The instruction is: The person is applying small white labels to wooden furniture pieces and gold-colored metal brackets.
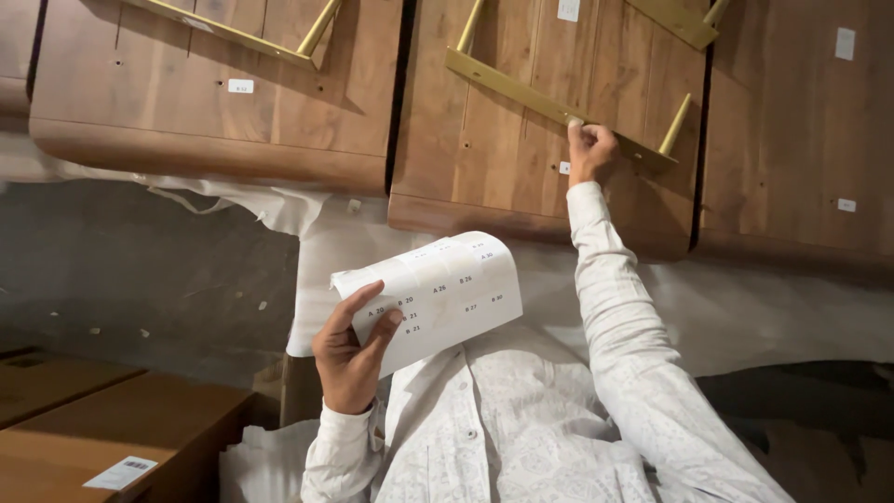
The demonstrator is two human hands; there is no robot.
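My left hand [349,352] holds a curled white sheet of small labels [438,293] close to my chest. My right hand [589,147] reaches out with the sleeve stretched, its fingertips pinched against a brass-coloured bar [521,88] on a brown wooden panel [503,158]. A small white sticker [564,168] sits on the wood just left of that hand. Whether the fingers hold a label I cannot tell.
Another wooden panel [214,102] with brass legs [317,33] lies to the left, and a third [801,121] to the right, each with small white stickers. White wrapping paper [745,307] lies under them. Brown cardboard boxes [102,428] stand at the lower left.
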